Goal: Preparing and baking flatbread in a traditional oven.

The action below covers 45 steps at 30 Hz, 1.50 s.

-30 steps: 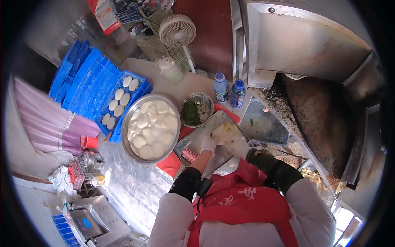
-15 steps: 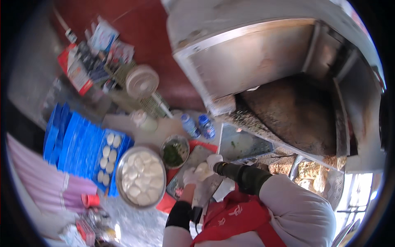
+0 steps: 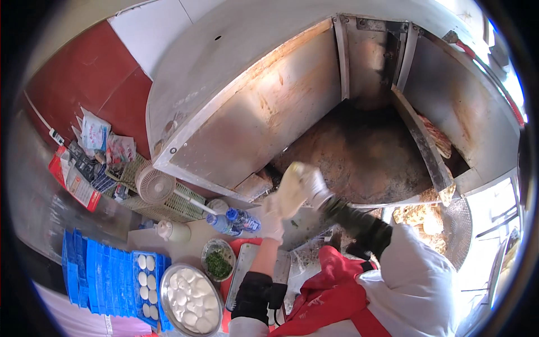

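A pale, flattened piece of dough (image 3: 292,192) is held up between my two gloved hands, at the near edge of the dark oven floor (image 3: 359,157). My left hand (image 3: 273,221) is closed on its lower left side. My right hand (image 3: 315,188), blurred by motion, grips its right side, and the fingers are partly hidden. Below my left forearm is a metal work tray (image 3: 283,268). Left of that stand a bowl of chopped green herbs (image 3: 218,263) and a large steel basin (image 3: 163,292) full of white dough pieces (image 3: 193,300).
Stacked blue crates (image 3: 109,275) with dough balls stand at the far left. Blue-labelled bottles (image 3: 242,220) and a small fan (image 3: 155,184) sit beyond the herbs. The oven's metal walls (image 3: 269,106) rise ahead. Baked flatbreads (image 3: 424,220) lie in a perforated metal basket (image 3: 457,236) at right.
Both hands have lifted the dough from above the work tray and carried it forward to the oven opening. The dough now looks longer. My view has swung toward the oven.
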Tool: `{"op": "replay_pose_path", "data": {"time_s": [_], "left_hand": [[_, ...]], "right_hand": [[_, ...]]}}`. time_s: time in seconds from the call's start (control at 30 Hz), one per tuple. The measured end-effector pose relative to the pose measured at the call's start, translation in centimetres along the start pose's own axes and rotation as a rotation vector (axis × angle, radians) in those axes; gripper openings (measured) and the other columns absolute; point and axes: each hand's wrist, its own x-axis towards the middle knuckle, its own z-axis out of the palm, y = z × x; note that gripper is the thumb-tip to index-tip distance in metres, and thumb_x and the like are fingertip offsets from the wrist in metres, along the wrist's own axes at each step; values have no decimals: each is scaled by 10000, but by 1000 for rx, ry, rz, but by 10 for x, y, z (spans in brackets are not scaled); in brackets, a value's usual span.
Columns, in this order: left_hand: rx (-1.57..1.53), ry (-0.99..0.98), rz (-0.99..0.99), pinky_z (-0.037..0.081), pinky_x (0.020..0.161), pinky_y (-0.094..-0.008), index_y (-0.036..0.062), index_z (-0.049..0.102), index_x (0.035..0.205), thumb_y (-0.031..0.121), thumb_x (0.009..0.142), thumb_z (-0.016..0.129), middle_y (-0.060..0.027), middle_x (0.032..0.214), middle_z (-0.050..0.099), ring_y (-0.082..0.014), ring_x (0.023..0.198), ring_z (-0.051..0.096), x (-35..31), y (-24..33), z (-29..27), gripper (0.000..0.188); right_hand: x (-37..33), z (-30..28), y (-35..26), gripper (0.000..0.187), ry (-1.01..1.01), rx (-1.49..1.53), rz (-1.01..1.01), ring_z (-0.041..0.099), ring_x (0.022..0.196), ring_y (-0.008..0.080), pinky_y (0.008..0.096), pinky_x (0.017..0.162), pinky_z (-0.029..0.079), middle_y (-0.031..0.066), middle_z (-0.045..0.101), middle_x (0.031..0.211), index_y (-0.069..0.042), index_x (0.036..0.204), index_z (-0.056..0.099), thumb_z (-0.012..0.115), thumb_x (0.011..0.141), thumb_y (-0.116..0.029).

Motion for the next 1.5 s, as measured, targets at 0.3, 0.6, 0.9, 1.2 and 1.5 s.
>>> {"op": "replay_pose_path", "data": {"time_s": [0.3,0.6,0.9,1.2,1.5], "left_hand": [[122,-193,-177,472,880,-328,49,430,1272,160,908,484,-103,1154,537,-193,1026,555,25,-2,68,385],[404,198,301,473,811,-247,-5,504,1164,-12,838,464,-99,1085,558,-169,966,557,-70,4,-154,329],[1490,1215,22,467,789,-360,-1,583,1097,202,936,406,-184,1046,609,-281,936,590,-222,-14,-381,314],[1444,843,-363,472,756,-381,-8,605,1043,265,934,404,-202,970,626,-315,895,603,-245,-32,-401,357],[1288,643,-216,440,630,-435,-66,619,899,390,957,311,-218,805,640,-344,728,610,-242,-16,-372,553]], "right_hand": [[83,-113,-55,773,-119,-1757,-257,211,1341,346,480,1082,161,200,232,1438,52,1380,187,468,843,-429],[99,-76,-17,811,104,-1515,-550,154,1332,438,538,1075,90,273,229,1416,9,1379,248,400,829,-568],[99,-77,-24,877,168,-1689,-189,81,1353,419,519,1083,-15,227,177,1453,9,1397,210,362,812,-626],[44,-73,2,916,211,-1662,-463,19,1367,395,488,1094,-25,244,116,1462,57,1399,108,386,822,-598],[91,-55,-50,799,-137,-1759,-409,169,1342,383,436,1104,72,257,246,1415,111,1343,245,281,896,-550]]}}
